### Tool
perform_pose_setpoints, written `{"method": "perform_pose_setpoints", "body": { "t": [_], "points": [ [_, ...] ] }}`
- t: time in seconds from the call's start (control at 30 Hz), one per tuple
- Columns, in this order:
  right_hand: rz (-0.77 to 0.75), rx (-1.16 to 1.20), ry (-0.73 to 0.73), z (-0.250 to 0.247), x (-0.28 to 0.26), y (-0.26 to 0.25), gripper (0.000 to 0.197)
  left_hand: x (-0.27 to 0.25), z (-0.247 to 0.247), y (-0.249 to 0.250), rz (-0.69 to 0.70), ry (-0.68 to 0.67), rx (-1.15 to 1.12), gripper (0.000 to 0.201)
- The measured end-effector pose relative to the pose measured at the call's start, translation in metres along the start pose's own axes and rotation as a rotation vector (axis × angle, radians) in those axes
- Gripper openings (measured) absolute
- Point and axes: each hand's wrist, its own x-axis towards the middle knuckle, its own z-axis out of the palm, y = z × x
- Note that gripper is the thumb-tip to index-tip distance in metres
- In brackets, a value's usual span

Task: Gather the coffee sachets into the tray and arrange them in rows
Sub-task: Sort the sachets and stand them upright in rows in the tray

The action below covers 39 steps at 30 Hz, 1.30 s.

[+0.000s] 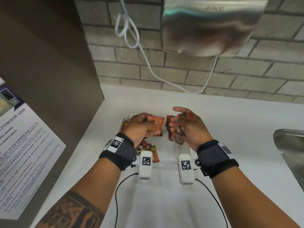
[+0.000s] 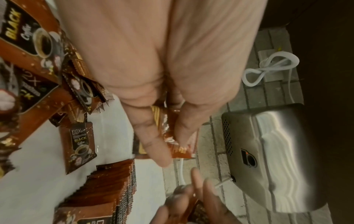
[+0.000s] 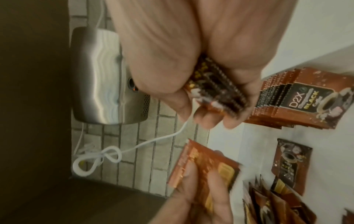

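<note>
Both hands hover over a white tray [image 1: 171, 153] on the counter. My left hand [image 1: 148, 127] pinches one orange-brown coffee sachet [image 1: 156, 124], its back facing me; the left wrist view shows that sachet [image 2: 173, 136] between thumb and fingers. My right hand [image 1: 179, 120] grips a small bundle of sachets [image 3: 216, 97] edge-on in its curled fingers. A row of sachets [image 1: 175, 135] stands packed along the tray's right side. A loose pile of sachets [image 1: 148, 149] lies at the tray's left, partly hidden by my left wrist. One single sachet [image 2: 79, 145] lies flat between them.
A steel hand dryer [image 1: 210, 25] hangs on the brick wall above the tray, with a looped white cord [image 1: 131, 38] beside it. A steel sink [image 1: 289, 148] sits at the right. A brown cabinet side with a microwave notice [image 1: 24, 145] stands at the left.
</note>
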Motion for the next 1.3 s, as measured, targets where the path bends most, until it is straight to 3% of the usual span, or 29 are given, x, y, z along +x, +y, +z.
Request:
{"method": "perform_pose_setpoints", "body": {
  "t": [0.07, 0.2, 0.33, 0.4, 0.47, 0.57, 0.63, 0.7, 0.83, 1.0, 1.07, 1.17, 1.3],
  "points": [
    [0.027, -0.046, 0.037, 0.005, -0.003, 0.001, 0.024, -0.001, 0.000, -0.002, 0.077, 0.003, 0.056, 0.009],
    [0.104, 0.013, -0.040, 0.012, -0.005, 0.001, 0.030, -0.002, -0.002, -0.005, 0.237, -0.037, 0.326, 0.020],
    [0.041, -0.046, -0.017, 0.007, -0.002, 0.003, 0.027, -0.008, -0.004, -0.001, 0.185, -0.143, 0.373, 0.032],
    [0.003, -0.110, 0.010, 0.004, -0.002, 0.002, 0.028, -0.012, -0.002, 0.002, 0.115, -0.177, 0.239, 0.037],
    [-0.020, -0.156, 0.008, 0.002, -0.002, 0.002, 0.030, -0.014, -0.002, 0.004, 0.091, -0.146, 0.133, 0.032],
    [-0.041, -0.227, -0.033, 0.001, -0.005, 0.000, 0.030, -0.009, -0.006, 0.001, 0.160, 0.016, 0.264, 0.013],
    [-0.049, -0.263, -0.053, 0.002, -0.008, -0.001, 0.030, -0.006, -0.008, 0.000, 0.152, 0.081, 0.263, 0.018],
    [-0.062, -0.255, -0.053, 0.003, -0.009, 0.000, 0.030, -0.006, -0.010, 0.001, 0.130, 0.081, 0.226, 0.029],
    [-0.098, -0.118, 0.032, 0.004, -0.011, 0.001, 0.023, -0.016, -0.002, 0.005, 0.078, -0.054, 0.145, 0.044],
    [-0.077, -0.078, 0.015, 0.011, -0.016, 0.007, 0.045, -0.020, 0.008, 0.011, 0.009, -0.011, -0.050, 0.025],
    [-0.062, -0.043, -0.030, 0.015, -0.018, 0.008, 0.052, -0.022, 0.010, 0.012, -0.018, 0.017, 0.001, 0.021],
    [-0.084, -0.005, -0.066, 0.019, -0.019, 0.008, 0.041, -0.024, 0.014, 0.009, -0.037, -0.011, 0.157, 0.030],
    [-0.014, 0.070, -0.087, 0.017, -0.013, 0.008, 0.046, -0.025, 0.018, 0.007, 0.041, -0.035, 0.367, 0.031]
  ]
}}
